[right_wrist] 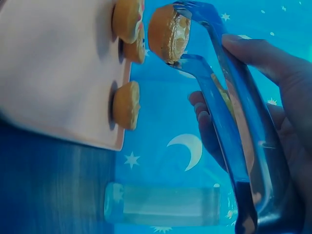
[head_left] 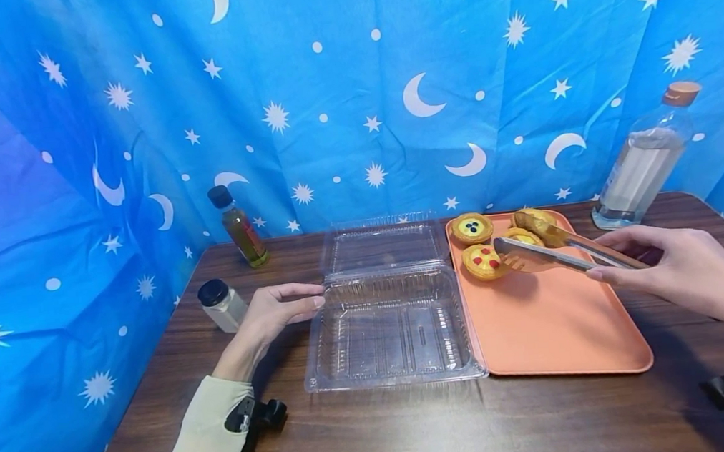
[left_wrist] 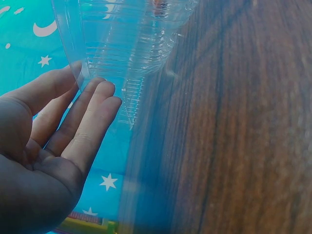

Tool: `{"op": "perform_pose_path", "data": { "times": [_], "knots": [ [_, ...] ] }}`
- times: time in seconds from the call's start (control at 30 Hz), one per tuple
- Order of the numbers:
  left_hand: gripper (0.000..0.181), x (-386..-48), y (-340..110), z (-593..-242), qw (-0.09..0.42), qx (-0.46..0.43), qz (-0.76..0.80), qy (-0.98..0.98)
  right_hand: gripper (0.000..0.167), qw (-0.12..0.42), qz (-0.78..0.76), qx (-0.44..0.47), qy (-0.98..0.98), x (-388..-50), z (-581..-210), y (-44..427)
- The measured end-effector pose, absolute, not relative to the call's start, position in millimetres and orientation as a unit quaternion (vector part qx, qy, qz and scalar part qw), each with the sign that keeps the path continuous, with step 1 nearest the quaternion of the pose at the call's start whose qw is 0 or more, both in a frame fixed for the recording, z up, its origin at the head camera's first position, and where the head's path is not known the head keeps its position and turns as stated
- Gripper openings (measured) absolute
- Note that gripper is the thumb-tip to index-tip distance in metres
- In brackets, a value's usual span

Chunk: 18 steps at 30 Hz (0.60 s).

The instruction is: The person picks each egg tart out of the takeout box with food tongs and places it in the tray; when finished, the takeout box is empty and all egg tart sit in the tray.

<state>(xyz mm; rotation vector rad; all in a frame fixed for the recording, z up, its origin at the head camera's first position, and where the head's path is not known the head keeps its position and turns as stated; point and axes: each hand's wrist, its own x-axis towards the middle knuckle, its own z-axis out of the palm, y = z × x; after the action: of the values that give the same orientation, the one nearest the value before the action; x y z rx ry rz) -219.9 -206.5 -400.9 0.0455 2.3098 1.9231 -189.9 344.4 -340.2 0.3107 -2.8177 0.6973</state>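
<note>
My right hand (head_left: pixel 682 266) grips metal tongs (head_left: pixel 574 259), whose tips clamp an egg tart (right_wrist: pixel 168 34). In the right wrist view that tart hangs clear of the orange tray (head_left: pixel 551 324); the head view shows it partly covered by the tongs. Left on the tray are a tart with red pieces (head_left: pixel 483 262), one with dark berries (head_left: pixel 472 228) and another tart (head_left: pixel 538 215) behind the tongs. With thumb and fingers, my left hand (head_left: pixel 273 313) pinches the left rim of a clear plastic box (head_left: pixel 385 339). The box's hinged lid (head_left: pixel 383 247) lies back, open.
A small dark-capped bottle (head_left: pixel 242 229) and a black-lidded shaker (head_left: pixel 222 306) stand left of the box. Behind the tray's right side is a tall clear bottle (head_left: pixel 641 166). Blue star-patterned cloth (head_left: pixel 351 98) hangs behind the wooden table (head_left: pixel 393 431).
</note>
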Motion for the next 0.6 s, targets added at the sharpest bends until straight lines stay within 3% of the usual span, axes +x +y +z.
{"op": "perform_pose_path", "data": {
  "times": [0.6],
  "knots": [
    [0.034, -218.8, -205.4, -399.5, 0.065, 0.009, 0.626, 0.777, 0.055, 0.097, 0.218, 0.087, -0.967, -195.9, -353.4, 360.8]
  ]
}}
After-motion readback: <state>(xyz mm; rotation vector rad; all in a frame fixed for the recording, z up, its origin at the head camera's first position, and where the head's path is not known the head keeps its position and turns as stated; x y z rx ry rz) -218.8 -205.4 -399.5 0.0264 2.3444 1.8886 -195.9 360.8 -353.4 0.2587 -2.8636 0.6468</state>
